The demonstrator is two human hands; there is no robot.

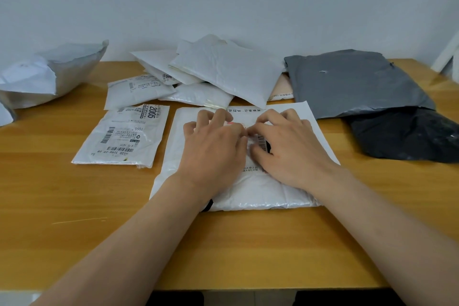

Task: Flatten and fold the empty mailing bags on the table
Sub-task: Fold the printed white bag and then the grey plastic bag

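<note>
A white mailing bag [258, 189] lies flat on the wooden table [74, 206] in front of me. My left hand [213, 144] and my right hand [285, 141] both rest on its middle, side by side, fingers spread and slightly bent, pressing down on its printed label. A flat white bag with barcode labels [121, 134] lies just to the left. Behind it sits a heap of several white bags [213, 69]. To the right lie a grey bag [352, 79] and a black bag [407, 134].
A crumpled grey-white bag [49, 74] stands open at the far left. A pale pink bag [280, 87] peeks out under the grey one. The white wall runs along the table's back edge. Bare wood shows near the front edge.
</note>
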